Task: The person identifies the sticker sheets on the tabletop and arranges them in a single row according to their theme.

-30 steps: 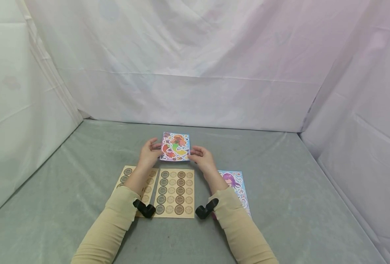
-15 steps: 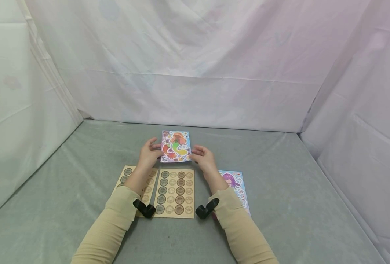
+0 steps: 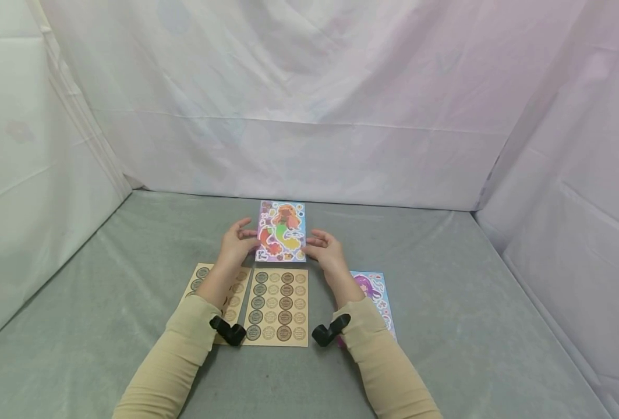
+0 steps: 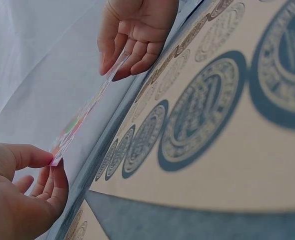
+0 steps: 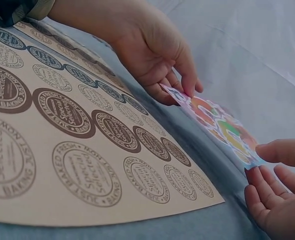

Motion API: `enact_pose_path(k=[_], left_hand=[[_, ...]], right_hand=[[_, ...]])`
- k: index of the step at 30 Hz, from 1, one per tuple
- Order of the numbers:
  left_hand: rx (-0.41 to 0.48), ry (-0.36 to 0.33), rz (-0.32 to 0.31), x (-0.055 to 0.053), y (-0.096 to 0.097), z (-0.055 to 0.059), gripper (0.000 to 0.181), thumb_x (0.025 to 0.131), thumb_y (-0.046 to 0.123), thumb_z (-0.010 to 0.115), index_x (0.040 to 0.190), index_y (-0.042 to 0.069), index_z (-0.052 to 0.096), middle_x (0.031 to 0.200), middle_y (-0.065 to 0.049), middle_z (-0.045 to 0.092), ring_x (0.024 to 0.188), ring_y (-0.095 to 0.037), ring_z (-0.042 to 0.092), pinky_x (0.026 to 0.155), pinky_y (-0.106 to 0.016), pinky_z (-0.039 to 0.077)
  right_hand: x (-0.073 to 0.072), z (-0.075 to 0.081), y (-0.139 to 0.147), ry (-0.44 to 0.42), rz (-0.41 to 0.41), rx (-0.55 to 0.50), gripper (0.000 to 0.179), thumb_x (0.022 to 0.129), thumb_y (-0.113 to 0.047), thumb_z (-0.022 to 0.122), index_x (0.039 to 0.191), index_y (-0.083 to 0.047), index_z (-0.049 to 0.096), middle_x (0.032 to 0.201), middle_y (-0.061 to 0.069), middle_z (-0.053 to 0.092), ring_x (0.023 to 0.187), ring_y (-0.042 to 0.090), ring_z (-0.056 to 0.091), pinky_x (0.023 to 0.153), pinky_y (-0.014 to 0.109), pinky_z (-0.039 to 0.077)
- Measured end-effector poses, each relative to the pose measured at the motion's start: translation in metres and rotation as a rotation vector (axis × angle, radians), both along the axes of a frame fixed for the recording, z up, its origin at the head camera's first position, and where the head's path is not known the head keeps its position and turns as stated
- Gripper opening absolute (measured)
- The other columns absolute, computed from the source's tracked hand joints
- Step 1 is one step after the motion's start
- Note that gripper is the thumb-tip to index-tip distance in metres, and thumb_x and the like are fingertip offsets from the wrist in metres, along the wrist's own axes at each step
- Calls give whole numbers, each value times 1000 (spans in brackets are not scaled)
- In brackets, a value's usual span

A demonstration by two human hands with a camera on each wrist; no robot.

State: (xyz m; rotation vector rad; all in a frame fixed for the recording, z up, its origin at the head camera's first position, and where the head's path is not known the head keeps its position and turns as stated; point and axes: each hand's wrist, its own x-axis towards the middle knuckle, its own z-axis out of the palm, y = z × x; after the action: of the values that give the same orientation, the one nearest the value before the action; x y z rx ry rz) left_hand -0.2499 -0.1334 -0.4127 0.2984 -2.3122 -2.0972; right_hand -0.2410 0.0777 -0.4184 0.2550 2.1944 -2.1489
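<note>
A sticker sheet with an orange-haired mermaid (image 3: 282,231) is held up beyond the two brown sheets, its printed face toward the head camera. My left hand (image 3: 236,243) pinches its left edge near the lower corner, thumb in front and fingers behind. On the opposite edge, the thumb and fingers of my right hand (image 3: 325,251) pinch the lower right side. Seen from the left wrist, the mermaid sheet (image 4: 85,117) is a thin, slanted strip between both hands. The right wrist view shows its colourful face (image 5: 215,122) stretched flat between them.
Two tan sheets of round "Special Selected" labels lie on the grey cloth: the right-hand label sheet (image 3: 276,308) and the left-hand label sheet (image 3: 238,297), partly under my left forearm. A purple-haired sticker sheet (image 3: 377,297) lies partly beneath my right forearm. White curtains (image 3: 309,157) surround the table.
The mermaid sheet has tilted to face the head camera more, its top edge rising in view. It has shifted slightly right, along with my right hand. Both hands keep their pinch.
</note>
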Motion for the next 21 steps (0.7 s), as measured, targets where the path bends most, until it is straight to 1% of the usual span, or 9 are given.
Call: enact_pose_path(k=[4, 9, 12, 17, 21], left_hand=[[10, -5, -2, -1, 0, 1, 69, 85, -5, 62, 147, 13, 37, 111, -13, 60, 90, -21, 59, 77, -27, 52], [16, -1, -27, -1, 0, 2, 67, 87, -3, 63, 147, 14, 37, 108, -11, 61, 88, -20, 59, 76, -26, 51], [36, 1, -36, -1, 1, 4, 67, 87, -5, 62, 146, 13, 38, 105, -11, 61, 86, -19, 59, 74, -26, 52], [68, 2, -54, 0, 2, 8, 67, 85, -6, 62, 146, 12, 39, 101, -11, 61, 82, -18, 60, 75, -27, 53], [54, 10, -83, 1, 1, 9, 66, 85, -3, 62, 145, 12, 40, 98, -9, 61, 80, -19, 61, 74, -28, 54]], right_hand=[[0, 2, 1, 5, 5, -9, 56, 78, 5, 72, 130, -5, 55, 108, 12, 63, 95, 23, 62, 87, 34, 50], [0, 6, 2, 24, 6, -7, 60, 76, 10, 70, 132, -2, 52, 112, 15, 63, 97, 26, 62, 88, 35, 50], [0, 8, 3, 34, 10, -16, 64, 76, 12, 69, 135, -2, 49, 113, 17, 62, 96, 27, 62, 86, 34, 51], [-2, 9, 5, 44, 20, -30, 68, 76, 13, 67, 139, -6, 47, 113, 15, 62, 89, 24, 63, 78, 32, 54], [-3, 11, 8, 53, 26, -41, 71, 76, 15, 66, 140, -9, 47, 111, 14, 62, 85, 22, 63, 76, 32, 55]])
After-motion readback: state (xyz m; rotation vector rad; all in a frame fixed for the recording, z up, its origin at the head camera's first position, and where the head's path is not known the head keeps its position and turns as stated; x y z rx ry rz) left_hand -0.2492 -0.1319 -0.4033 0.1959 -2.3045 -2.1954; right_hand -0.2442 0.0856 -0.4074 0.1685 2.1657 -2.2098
